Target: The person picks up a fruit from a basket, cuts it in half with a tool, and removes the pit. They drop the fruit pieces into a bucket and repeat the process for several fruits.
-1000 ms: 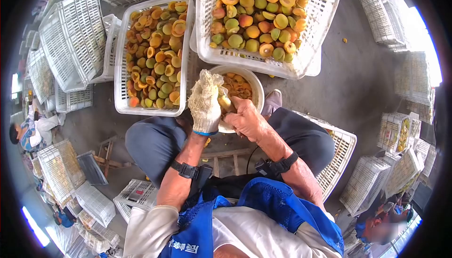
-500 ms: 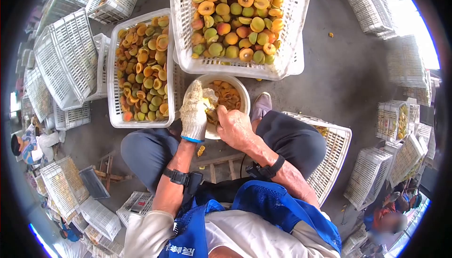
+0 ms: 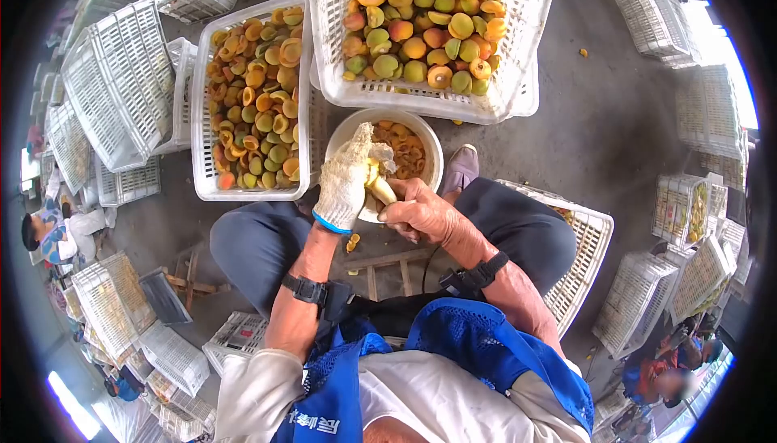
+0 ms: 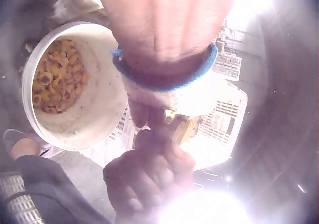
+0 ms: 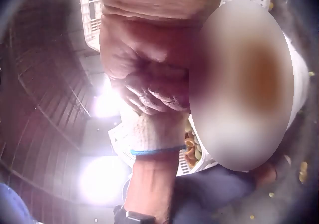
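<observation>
In a cream knitted glove with a blue cuff, the left hand [image 3: 343, 182] is above the left side of a white bucket [image 3: 432, 160], its fingers bent round a small yellow piece [image 3: 372, 172]. Close beside it, the bare right hand [image 3: 427, 213] has its thumb and curled fingers on a tan, rounded piece [image 3: 382, 190] that reaches to the glove. What these pieces are, I cannot tell. Orange fruit pieces [image 4: 62, 74] lie inside the bucket. In the right wrist view the right hand [image 5: 149, 69] covers the pieces, and the glove [image 5: 158, 133] shows below it.
Ahead stand a crate of halved fruit [image 3: 518, 63] and, to its left, a second one [image 3: 201, 119]. A crate [image 3: 595, 257] lies beyond the right knee. Stacked crates [image 3: 121, 79] rise at the left, and a wooden frame [image 3: 388, 262] is on the floor.
The gloved hand has tilted to the right over the bucket. The right thumb sits lower, so more of the tan piece shows than half a second ago. The head view has shifted too.
</observation>
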A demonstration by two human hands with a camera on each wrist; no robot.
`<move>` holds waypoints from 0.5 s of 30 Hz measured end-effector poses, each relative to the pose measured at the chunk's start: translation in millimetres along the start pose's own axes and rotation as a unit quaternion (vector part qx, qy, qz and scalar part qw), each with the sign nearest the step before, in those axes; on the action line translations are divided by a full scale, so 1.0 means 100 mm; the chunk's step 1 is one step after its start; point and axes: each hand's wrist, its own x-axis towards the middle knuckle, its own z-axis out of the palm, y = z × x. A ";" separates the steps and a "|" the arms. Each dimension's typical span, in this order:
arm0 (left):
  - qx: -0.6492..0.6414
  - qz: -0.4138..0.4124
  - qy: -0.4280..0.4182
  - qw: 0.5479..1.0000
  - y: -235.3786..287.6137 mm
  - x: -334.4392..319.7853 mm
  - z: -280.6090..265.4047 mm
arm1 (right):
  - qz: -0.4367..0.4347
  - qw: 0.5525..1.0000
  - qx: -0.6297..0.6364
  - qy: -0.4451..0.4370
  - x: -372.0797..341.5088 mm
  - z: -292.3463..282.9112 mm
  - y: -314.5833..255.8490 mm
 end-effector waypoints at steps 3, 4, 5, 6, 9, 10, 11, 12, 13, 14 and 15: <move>-0.053 0.010 0.000 0.999 0.13 0.02 -0.02 | 0.014 0.998 -0.056 -0.011 0.11 -0.07 0.15; -0.131 -0.136 0.022 0.982 0.24 0.06 -0.04 | -0.111 0.958 -0.259 0.057 0.19 -0.10 0.25; -0.205 -0.277 0.041 0.938 0.35 0.13 -0.05 | -0.232 0.857 -0.444 0.123 0.24 -0.13 0.33; -0.221 -0.305 0.104 0.921 0.55 0.19 -0.01 | -0.209 0.834 -0.492 0.139 0.15 -0.02 0.20; -0.316 -0.286 0.159 0.891 0.62 0.23 -0.21 | -0.204 0.794 -0.550 0.160 0.09 0.07 0.25; -0.311 -0.238 0.138 0.910 0.56 0.18 -0.31 | -0.187 0.801 -0.539 0.180 0.06 0.09 0.22; -0.311 -0.232 0.140 0.911 0.53 0.13 -0.37 | -0.192 0.799 -0.541 0.178 0.04 0.09 0.20; -0.305 -0.187 0.120 0.926 0.54 0.11 -0.42 | -0.198 0.831 -0.489 0.179 0.02 0.08 0.18; -0.300 -0.141 0.095 0.939 0.55 0.11 -0.44 | -0.204 0.858 -0.435 0.182 0.00 0.06 0.15; -0.314 -0.151 0.114 0.930 0.56 0.13 -0.47 | -0.218 0.886 -0.377 0.160 -0.02 0.07 0.14; -0.333 -0.154 0.156 0.917 0.55 0.15 -0.46 | -0.217 0.885 -0.391 0.133 -0.01 0.04 0.17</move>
